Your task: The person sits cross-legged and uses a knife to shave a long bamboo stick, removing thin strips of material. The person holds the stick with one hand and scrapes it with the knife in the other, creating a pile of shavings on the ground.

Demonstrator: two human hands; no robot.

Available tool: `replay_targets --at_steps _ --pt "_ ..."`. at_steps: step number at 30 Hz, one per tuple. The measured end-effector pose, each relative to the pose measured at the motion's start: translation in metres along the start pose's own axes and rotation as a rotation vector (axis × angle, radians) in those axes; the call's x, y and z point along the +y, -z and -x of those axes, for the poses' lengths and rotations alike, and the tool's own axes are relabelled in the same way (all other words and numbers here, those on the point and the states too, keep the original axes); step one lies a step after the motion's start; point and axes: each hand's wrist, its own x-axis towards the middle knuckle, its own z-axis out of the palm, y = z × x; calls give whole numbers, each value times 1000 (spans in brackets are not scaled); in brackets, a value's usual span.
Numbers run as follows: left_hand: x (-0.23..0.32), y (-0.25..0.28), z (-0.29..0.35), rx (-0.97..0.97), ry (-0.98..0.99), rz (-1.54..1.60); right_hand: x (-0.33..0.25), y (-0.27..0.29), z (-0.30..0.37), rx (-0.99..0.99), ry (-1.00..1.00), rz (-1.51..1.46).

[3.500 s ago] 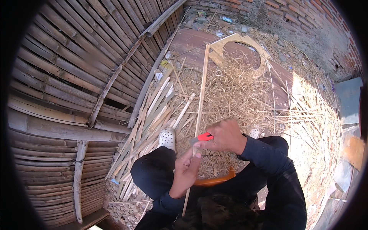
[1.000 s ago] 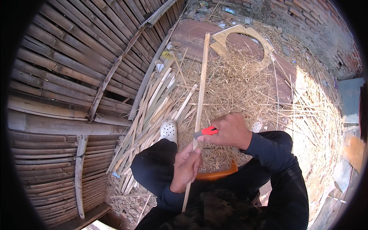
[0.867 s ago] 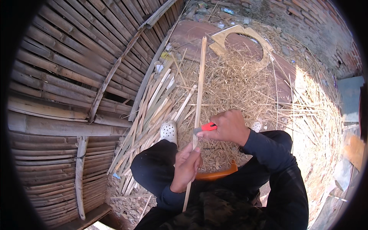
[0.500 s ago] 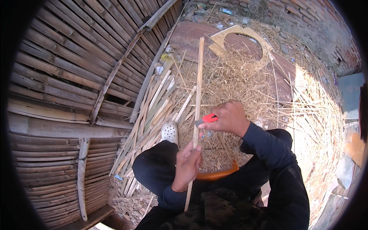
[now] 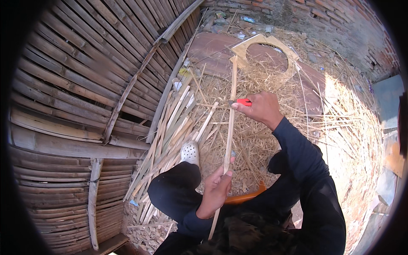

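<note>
A long, pale bamboo strip [image 5: 230, 138] runs from my lap out over the ground, its far end pointing away from me. Around its lower part my left hand [image 5: 216, 190] is closed, thumb along the top. Farther up, my right hand [image 5: 262, 109] grips a red-handled knife [image 5: 244, 102]. The knife's short dark blade rests against the strip's edge, and my right thumb lies close to that contact. Most of the handle is covered by my fingers.
Split bamboo strips [image 5: 172, 136] lie piled on the left beside my white clog [image 5: 190, 153]. Shavings [image 5: 272, 140] cover the ground ahead, near a board with a round cut-out [image 5: 241, 47]. A bamboo slat wall [image 5: 72, 85] stands left, a brick wall [image 5: 335, 21] beyond.
My right hand and the knife have slid away from me up the strip, widening the gap between my hands. My left hand has shifted slightly down and right; the strip's far end has dropped nearer.
</note>
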Motion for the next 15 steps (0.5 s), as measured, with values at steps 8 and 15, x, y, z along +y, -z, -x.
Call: replay_targets --at_steps 8,15 --pt "-9 0 16 -93 -13 -13 30 5 -27 27 -123 44" --pt "-10 -7 45 -161 42 -57 89 15 -62 151 -401 5"
